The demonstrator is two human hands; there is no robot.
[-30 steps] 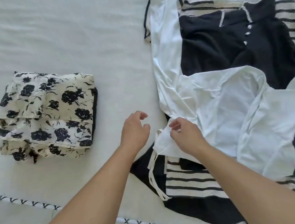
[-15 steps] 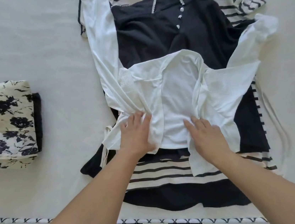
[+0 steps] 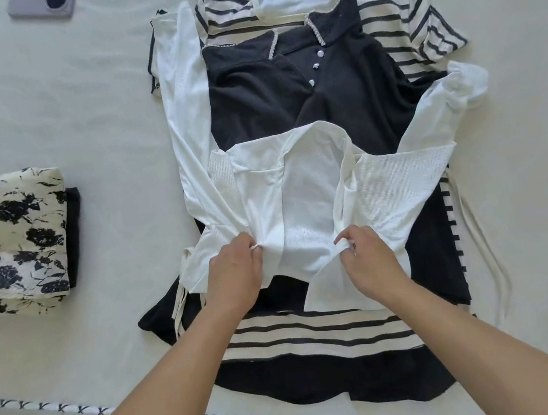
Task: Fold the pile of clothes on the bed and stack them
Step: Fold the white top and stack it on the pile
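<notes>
A white ribbed wrap top (image 3: 302,200) lies spread on the pile of clothes in the middle of the bed. My left hand (image 3: 236,274) pinches its lower left hem. My right hand (image 3: 368,257) pinches the hem on the lower right. Under the top lie a black collared top with white buttons (image 3: 331,96) and a black-and-cream striped garment (image 3: 316,336). One white sleeve (image 3: 185,114) runs up the left side, the other (image 3: 442,100) out to the right. A folded floral garment (image 3: 10,239) sits on a dark folded piece at the left.
A phone (image 3: 41,6) lies at the top left on the white bed sheet (image 3: 81,110). The bed's patterned trim edge (image 3: 48,405) runs along the bottom, with floor tiles below it. A white tie strap (image 3: 488,250) trails off the pile to the right.
My view has swung right from the floral stack to the pile. My hands went from lying flat on the white top to pinching its lower hem on both sides.
</notes>
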